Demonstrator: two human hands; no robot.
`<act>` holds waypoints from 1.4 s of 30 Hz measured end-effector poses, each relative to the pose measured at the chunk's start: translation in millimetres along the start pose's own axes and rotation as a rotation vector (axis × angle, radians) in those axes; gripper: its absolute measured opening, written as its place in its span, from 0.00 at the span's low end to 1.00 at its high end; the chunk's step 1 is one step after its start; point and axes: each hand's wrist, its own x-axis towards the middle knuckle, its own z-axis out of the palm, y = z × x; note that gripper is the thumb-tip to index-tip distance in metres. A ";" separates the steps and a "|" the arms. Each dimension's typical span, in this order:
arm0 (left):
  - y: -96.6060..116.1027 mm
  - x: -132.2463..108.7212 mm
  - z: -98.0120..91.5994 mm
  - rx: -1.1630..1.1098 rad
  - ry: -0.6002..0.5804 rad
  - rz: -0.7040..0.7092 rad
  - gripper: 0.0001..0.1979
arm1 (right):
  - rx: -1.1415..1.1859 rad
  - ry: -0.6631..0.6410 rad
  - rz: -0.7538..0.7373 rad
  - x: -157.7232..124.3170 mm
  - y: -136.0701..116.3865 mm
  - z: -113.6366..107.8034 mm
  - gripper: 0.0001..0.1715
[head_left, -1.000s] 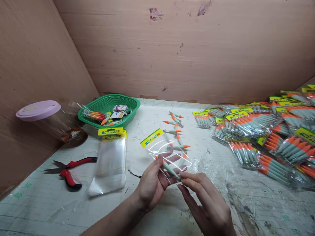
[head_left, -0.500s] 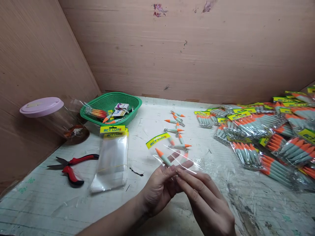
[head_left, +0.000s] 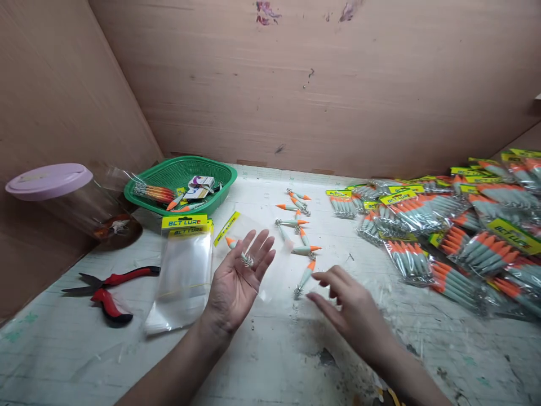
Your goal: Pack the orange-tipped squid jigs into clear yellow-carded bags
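Observation:
My left hand (head_left: 236,282) is turned palm up with its fingers stretched out. A clear bag (head_left: 270,282) with a yellow label (head_left: 226,228) lies across those fingers, and one orange-tipped grey lure (head_left: 236,251) sits inside it. My right hand (head_left: 350,307) hovers low over the table with fingers apart and nothing in them. Its fingertips are just right of a loose lure (head_left: 305,277). Several more loose lures (head_left: 296,217) lie scattered behind that one.
A stack of unfilled clear bags (head_left: 183,265) lies left of my left hand, beside red-handled pliers (head_left: 107,285). A green basket (head_left: 181,183) and a clear jar with a pink lid (head_left: 48,180) stand at the back left. Several filled lure packs (head_left: 443,231) are heaped on the right.
My hands have come apart. The left has swung left and opened palm up with the bag and lure on it. The right has let go and moved right, toward a loose lure.

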 end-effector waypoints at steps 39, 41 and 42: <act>-13.9 12.5 -13.6 0.158 0.021 -0.009 0.11 | -0.057 -0.079 -0.362 -42.4 -9.4 28.3 0.15; -13.3 13.0 -14.1 0.151 0.020 -0.009 0.11 | 0.017 -0.058 -0.276 -47.4 -7.6 27.2 0.18; -13.0 13.1 -14.3 0.147 0.019 -0.009 0.11 | 0.061 -0.069 -0.215 -50.3 -7.7 26.3 0.18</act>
